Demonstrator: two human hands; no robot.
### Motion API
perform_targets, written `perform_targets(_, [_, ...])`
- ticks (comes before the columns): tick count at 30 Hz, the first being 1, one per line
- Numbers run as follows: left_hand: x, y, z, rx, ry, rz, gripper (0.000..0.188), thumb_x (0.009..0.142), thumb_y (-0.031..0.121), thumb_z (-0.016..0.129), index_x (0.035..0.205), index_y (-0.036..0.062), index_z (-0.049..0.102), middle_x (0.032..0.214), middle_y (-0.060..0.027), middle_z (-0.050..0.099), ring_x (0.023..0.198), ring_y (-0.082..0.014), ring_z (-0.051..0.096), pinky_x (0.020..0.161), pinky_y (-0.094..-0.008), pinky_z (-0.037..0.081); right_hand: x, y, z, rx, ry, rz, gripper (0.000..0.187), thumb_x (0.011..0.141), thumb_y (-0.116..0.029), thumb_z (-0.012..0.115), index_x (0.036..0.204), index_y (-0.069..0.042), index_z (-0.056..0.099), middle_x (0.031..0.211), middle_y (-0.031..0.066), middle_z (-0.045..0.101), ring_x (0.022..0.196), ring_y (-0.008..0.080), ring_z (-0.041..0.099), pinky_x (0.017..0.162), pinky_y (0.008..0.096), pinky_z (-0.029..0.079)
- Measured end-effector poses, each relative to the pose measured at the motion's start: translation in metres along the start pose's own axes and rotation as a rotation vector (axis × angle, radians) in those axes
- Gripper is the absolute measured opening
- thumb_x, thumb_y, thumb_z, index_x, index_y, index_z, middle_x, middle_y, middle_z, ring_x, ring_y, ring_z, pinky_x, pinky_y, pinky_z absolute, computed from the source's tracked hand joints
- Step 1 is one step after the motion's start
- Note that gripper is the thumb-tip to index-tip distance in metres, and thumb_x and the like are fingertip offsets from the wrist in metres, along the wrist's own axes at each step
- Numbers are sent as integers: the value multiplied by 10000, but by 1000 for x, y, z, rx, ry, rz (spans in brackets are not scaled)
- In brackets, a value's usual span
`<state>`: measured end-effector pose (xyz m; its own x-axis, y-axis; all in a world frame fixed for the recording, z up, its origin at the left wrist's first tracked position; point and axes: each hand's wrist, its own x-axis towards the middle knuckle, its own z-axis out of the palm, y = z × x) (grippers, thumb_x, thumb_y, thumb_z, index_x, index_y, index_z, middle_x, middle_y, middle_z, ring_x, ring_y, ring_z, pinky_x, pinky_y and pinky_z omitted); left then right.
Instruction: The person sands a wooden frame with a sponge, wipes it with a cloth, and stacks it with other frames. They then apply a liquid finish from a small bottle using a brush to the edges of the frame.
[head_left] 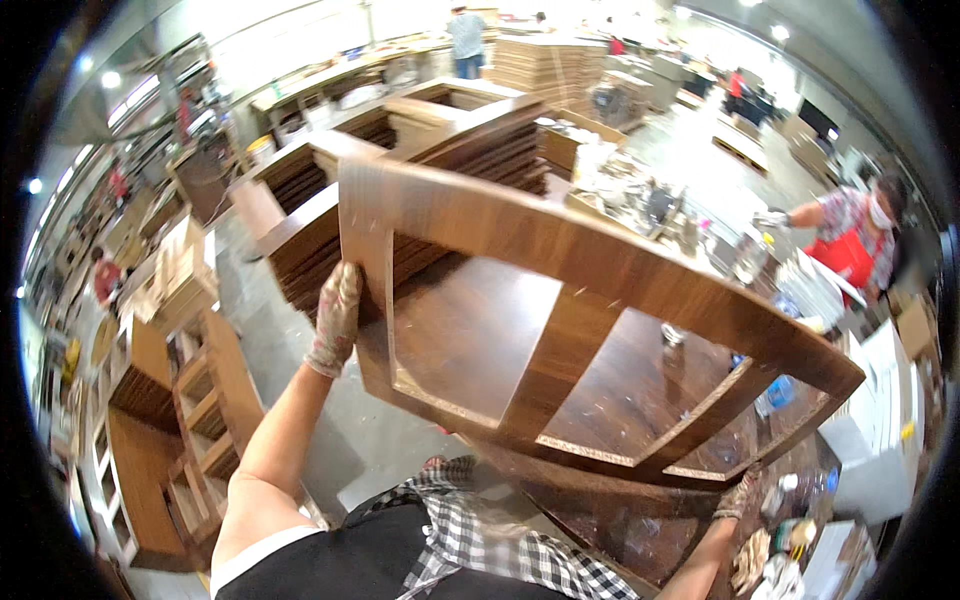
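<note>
I hold up a brown wood-grain frame (600,250) with three openings, tilted above a dark glossy work table (640,520). My left hand (338,312), in a stained work glove, is closed on its left end. My right hand (738,497), also gloved, grips the lower edge near the right corner. Pale raw board shows along the inner edges of the openings. Through them I see the tabletop and a small shiny object (673,335) standing on it, too small to name.
Stacked brown frames (480,150) stand just beyond the table. More frames (205,400) lean at the left. Bottles (750,255) and crumpled gloves (752,560) lie at the right. A co-worker in a red apron (845,255) stands at the far right. Stacked boards (545,70) rise behind.
</note>
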<state>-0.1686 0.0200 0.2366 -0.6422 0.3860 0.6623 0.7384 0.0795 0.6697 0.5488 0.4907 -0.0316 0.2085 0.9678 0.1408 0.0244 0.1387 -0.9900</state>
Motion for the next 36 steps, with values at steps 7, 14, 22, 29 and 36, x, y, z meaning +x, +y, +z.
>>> perform_targets(7, [68, 73, -153, 184, -8, -164, 582, 999, 474, 414, 1186, -51, 584, 1094, -142, 660, 1031, -173, 572, 896, -289, 437, -23, -93, 148, 134, -332, -6, 516, 896, -553, 571, 1062, -65, 566, 950, 2, 549, 848, 155, 513, 781, 307, 439])
perform_targets(14, [90, 7, -289, 269, 104, -408, 630, 954, 523, 478, 1207, -42, 592, 1012, -38, 642, 873, -132, 575, 795, -281, 460, -124, -282, 349, -52, -575, -44, 429, 933, -411, 584, 1053, 1, 604, 933, 50, 634, 812, 157, 591, 737, 296, 485])
perform_targets(22, [48, -111, -422, -107, 376, -549, 488, 988, 313, 496, 1311, -54, 507, 1302, -58, 541, 1188, -128, 488, 1051, -253, 336, -214, -417, 558, -440, -705, -352, 594, 849, -436, 646, 1177, 58, 607, 1118, 158, 651, 1052, 247, 590, 935, 325, 433])
perform_targets(29, [8, -180, -515, -338, 375, -701, 357, 978, 230, 510, 1232, -9, 583, 1156, -80, 631, 1057, -151, 600, 979, -281, 451, -249, -452, 734, -331, -955, -476, 540, 798, -415, 713, 1092, 35, 661, 1045, 165, 678, 989, 255, 621, 891, 321, 457])
perform_targets(36, [-1, -170, -467, -582, 543, -793, 239, 972, 215, 529, 1029, 17, 649, 895, -31, 670, 741, -97, 641, 669, -247, 548, -241, -468, 868, -413, -1009, -671, 437, 799, -374, 707, 1016, 5, 697, 923, 98, 687, 824, 189, 612, 758, 305, 465])
